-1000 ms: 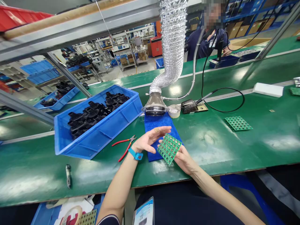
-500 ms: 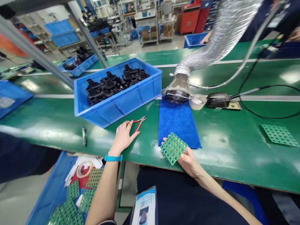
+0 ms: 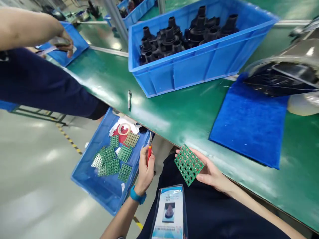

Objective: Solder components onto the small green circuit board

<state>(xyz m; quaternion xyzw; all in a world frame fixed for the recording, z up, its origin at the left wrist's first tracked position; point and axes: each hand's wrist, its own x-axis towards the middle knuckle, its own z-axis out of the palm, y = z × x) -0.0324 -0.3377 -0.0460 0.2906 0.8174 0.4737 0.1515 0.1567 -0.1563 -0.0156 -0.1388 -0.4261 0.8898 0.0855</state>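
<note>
My left hand (image 3: 146,171) is closed round the red-handled wire cutters (image 3: 149,151), their jaws pointing up. It is over the right edge of a blue bin (image 3: 86,186) that holds several green circuit boards (image 3: 112,166). By its edges, my right hand (image 3: 208,172) grips a green circuit board panel (image 3: 188,165) with rows of holes and small parts, held tilted above my lap at the bench edge.
A blue crate (image 3: 199,71) of black plastic parts stands on the green bench (image 3: 171,114). Right of it lie a blue cloth (image 3: 251,126) and a fume hood (image 3: 294,73). A small metallic tool (image 3: 129,100) rests near the edge. Another person's arm (image 3: 32,30) reaches in at left.
My left hand has lifted the wire cutters off the bench and brought them over the bin. The view has swung left and down. My right hand still holds the circuit board panel.
</note>
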